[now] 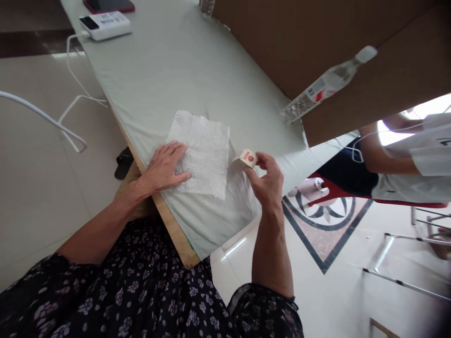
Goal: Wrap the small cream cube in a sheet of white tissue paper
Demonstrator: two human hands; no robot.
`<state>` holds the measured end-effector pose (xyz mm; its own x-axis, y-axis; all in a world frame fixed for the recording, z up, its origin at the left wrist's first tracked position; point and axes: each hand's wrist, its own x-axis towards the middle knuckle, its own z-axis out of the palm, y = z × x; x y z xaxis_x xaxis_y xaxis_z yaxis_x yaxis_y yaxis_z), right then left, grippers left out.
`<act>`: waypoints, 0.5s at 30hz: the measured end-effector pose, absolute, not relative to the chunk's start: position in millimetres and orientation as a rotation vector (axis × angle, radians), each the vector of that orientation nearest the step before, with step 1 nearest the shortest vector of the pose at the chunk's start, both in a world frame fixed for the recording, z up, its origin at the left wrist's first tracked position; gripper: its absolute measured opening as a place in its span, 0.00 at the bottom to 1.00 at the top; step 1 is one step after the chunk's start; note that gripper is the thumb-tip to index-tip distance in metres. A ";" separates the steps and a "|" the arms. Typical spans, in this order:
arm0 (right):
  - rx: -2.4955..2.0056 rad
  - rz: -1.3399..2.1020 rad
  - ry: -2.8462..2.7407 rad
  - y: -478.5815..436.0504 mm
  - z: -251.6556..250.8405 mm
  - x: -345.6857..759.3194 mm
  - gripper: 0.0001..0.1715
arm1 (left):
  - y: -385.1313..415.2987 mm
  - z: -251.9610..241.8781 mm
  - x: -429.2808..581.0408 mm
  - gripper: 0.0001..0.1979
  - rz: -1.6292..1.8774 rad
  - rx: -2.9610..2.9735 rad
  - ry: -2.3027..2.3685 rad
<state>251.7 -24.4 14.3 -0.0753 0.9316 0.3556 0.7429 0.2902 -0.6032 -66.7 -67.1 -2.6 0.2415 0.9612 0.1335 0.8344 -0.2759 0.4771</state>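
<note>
The left hand (165,169) lies palm down on the bubble wrap sheet (206,155), its grip spread wide and holding nothing, which pins the sheet flat on the counter (183,61). Just right of the sheet, the right hand (269,180) has its grip pinched around a small tape roll (248,157), held beside the sheet's edge. Well beyond the sheet, a water bottle (324,87) stands by cardboard (317,37)

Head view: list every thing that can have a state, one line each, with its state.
bubble wrap: spread flat on the table, pinned by a palm
left hand: open, palm down on the bubble wrap
right hand: closed on the tape roll
tape roll: held at the wrap's edge
water bottle: capped
power bank: cable plugged in
</note>
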 end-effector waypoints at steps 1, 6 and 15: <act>-1.438 0.390 -1.890 -24.9 16.9 240.9 0.24 | -67.3 -2.6 -66.9 0.37 0.585 2.212 1.665; -1.220 0.600 -2.071 -15.8 14.7 188.6 0.25 | -67.4 -3.8 -67.7 0.38 0.589 2.205 1.678; -1.171 0.757 -2.166 -1.1 0.7 166.8 0.24 | -67.7 -5.7 -68.4 0.38 0.600 2.223 1.649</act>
<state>166.8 -1.1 0.7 -0.4630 0.8625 0.2042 0.5475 0.4595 -0.6994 -68.4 -67.7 -5.7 0.2506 0.9568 0.1476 0.8277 -0.2909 0.4798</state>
